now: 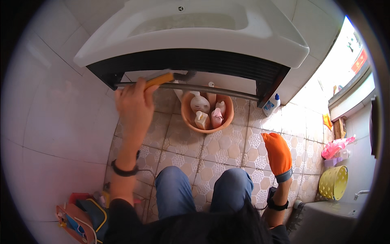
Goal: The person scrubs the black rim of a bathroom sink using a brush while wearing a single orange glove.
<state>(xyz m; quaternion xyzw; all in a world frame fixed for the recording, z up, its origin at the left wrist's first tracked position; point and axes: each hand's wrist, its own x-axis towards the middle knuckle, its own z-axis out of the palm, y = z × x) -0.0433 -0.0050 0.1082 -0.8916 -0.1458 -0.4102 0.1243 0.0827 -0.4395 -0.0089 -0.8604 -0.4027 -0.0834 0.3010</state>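
My left hand (pixel 136 101) is closed around a yellow block-shaped thing (pixel 160 80) with a pale strip along its upper side; blur keeps me from telling its exact kind. It is at the left part of a metal bar (pixel 215 90), below the dark slatted front (pixel 191 61) of the washbasin cabinet. An orange mitt-like glove (pixel 278 154) with a grey cuff covers my right hand, which hangs above the floor to the right of my knees. Its fingers are hidden inside. Nothing shows in its grip.
Under the bar stands an orange tub (pixel 208 130) of bottles. A white bottle with a blue cap (pixel 271 105) is by the cabinet's right leg. The white basin (pixel 280 42) juts out above. Right: a yellow basket (pixel 333 183). Lower left: a bag (pixel 73 227).
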